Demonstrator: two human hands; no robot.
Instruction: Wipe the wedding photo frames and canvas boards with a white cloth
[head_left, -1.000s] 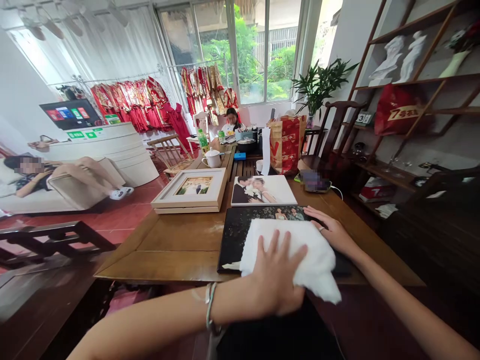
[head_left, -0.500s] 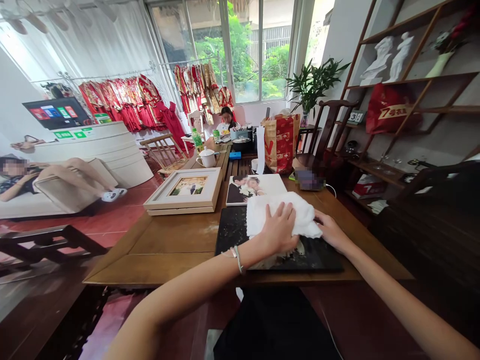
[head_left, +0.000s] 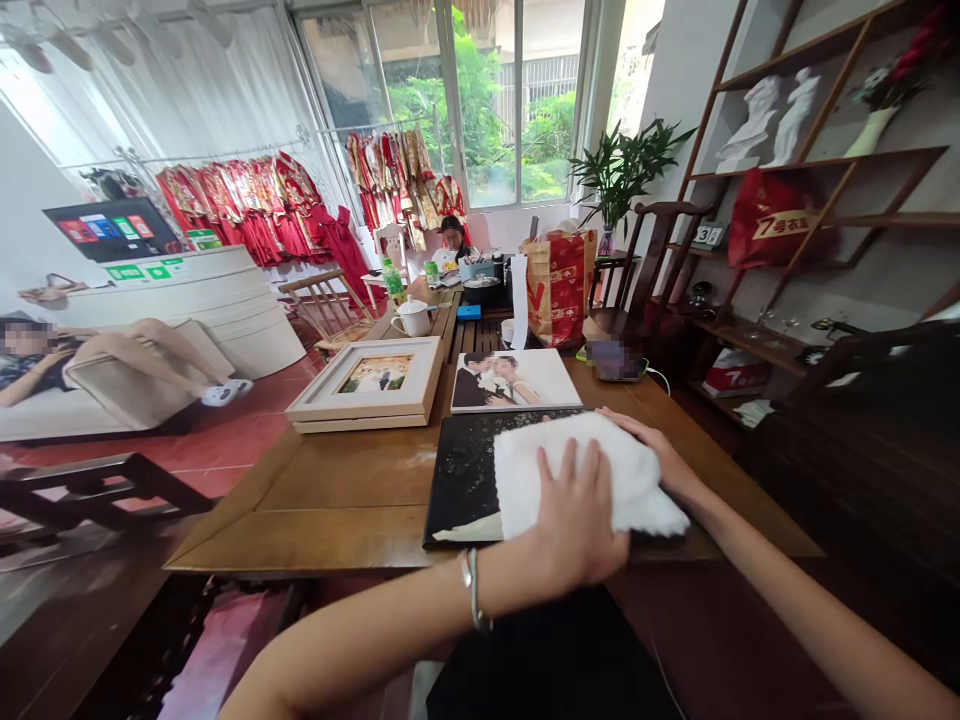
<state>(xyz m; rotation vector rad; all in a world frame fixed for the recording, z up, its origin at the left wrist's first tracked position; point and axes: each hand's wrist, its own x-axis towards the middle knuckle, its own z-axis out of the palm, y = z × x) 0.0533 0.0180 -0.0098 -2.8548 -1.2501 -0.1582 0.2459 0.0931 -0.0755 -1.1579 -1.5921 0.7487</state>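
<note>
2 hands (head_left: 576, 515) (head_left: 661, 452), 1 cloth (head_left: 525, 455), 2 photo panels (head_left: 465, 465) (head_left: 551, 378), 2 statuettes (head_left: 752, 115) (head_left: 795, 115)

Your head-worn view, facing forward and down across the table (head_left: 330, 475), your left hand (head_left: 577, 520) and right hand (head_left: 661, 450) close, the windows (head_left: 487, 110) far ahead

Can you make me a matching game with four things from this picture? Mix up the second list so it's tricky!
Things:
1. Cloth
2. Dark photo panel
3. Cup
4. Paper bag

Clues:
A. Lying flat, partly covered by the cloth
B. Red and brown
C. Directly under the left hand
D. White, with a lid on top

Right pairs: 1-C, 2-A, 3-D, 4-B
</note>
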